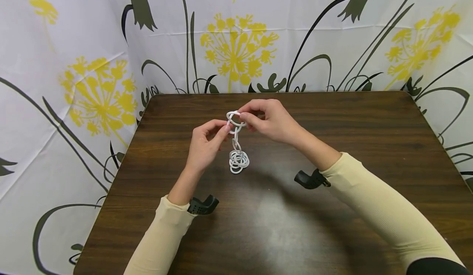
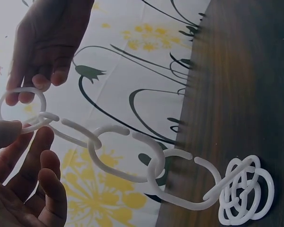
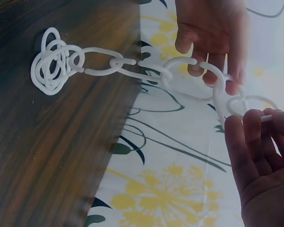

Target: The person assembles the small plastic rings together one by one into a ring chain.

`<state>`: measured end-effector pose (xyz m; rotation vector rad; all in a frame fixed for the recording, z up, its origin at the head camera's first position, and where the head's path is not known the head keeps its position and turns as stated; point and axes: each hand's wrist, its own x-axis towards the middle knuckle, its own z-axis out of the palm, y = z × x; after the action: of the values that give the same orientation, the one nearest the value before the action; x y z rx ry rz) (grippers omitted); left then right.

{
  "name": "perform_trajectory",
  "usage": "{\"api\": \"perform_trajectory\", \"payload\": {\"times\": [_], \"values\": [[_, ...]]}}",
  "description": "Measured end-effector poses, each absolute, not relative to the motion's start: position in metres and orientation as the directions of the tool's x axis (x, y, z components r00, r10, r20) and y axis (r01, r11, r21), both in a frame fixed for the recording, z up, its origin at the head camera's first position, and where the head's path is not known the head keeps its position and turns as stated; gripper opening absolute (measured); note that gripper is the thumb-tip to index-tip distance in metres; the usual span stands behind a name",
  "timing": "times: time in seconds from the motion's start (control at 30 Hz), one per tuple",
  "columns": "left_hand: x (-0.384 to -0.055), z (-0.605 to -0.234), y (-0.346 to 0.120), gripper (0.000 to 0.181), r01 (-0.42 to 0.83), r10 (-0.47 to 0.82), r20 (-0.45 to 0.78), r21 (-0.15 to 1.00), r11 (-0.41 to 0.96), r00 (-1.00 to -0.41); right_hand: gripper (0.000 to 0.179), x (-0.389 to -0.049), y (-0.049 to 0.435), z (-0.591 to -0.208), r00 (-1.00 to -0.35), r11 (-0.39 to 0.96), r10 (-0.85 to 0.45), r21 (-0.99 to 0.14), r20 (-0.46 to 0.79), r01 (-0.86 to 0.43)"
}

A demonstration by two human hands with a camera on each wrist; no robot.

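Observation:
A white plastic chain of oval links point(image 2: 118, 177) hangs from both hands down to the table. My left hand point(image 1: 204, 145) pinches one of the upper links between thumb and fingers. Beside it, slightly higher, my right hand point(image 1: 273, 121) pinches the top link point(image 1: 233, 115). Small gaps show in several of the links in the left wrist view. The chain's lower end lies in a heap of links point(image 1: 239, 161) on the tabletop. In the right wrist view the same heap point(image 3: 52, 66) is at the upper left, with the links stretching from it toward the fingers.
The dark wooden table point(image 1: 332, 123) spreads beneath both arms. Behind it and at its sides hangs a white curtain point(image 1: 288, 16) printed with yellow flowers and dark stems. Black wrist-worn cameras point(image 1: 203, 205) sit on both wrists.

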<state>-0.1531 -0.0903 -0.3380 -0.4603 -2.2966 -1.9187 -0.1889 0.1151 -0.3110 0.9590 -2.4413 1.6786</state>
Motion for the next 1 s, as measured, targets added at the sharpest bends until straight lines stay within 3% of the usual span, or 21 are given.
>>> {"api": "perform_trajectory", "payload": {"times": [0.13, 0.4, 0.53, 0.8, 1.0], "values": [[-0.158, -0.347, -0.091, 0.015, 0.299, 0.148, 0.278, 0.942, 0.153, -0.949, 0.009, -0.189, 0.114, -0.312, -0.798, 0.256, -0.466, -0.804, 0.384, -0.536], [-0.166, -0.363, -0.092, 0.016, 0.321, 0.17, 0.297, 0.936, 0.144, -0.94, 0.009, -0.19, 0.111, -0.314, -0.693, 0.332, -0.494, -0.623, 0.525, -0.708], [-0.159, -0.35, -0.087, 0.016, 0.313, 0.177, 0.286, 0.938, 0.149, -0.942, 0.009, -0.191, 0.11, -0.315, -0.729, 0.337, -0.435, -0.655, 0.528, -0.676], [-0.155, -0.342, -0.085, 0.015, 0.307, 0.176, 0.277, 0.935, 0.176, -0.944, 0.011, -0.196, 0.106, -0.317, -0.867, 0.18, -0.322, -0.875, 0.38, -0.45], [-0.156, -0.338, -0.084, 0.02, 0.297, 0.096, 0.283, 0.934, 0.2, -0.954, 0.013, -0.199, 0.103, -0.319, -0.891, 0.11, -0.318, -0.921, 0.325, -0.375]]}}
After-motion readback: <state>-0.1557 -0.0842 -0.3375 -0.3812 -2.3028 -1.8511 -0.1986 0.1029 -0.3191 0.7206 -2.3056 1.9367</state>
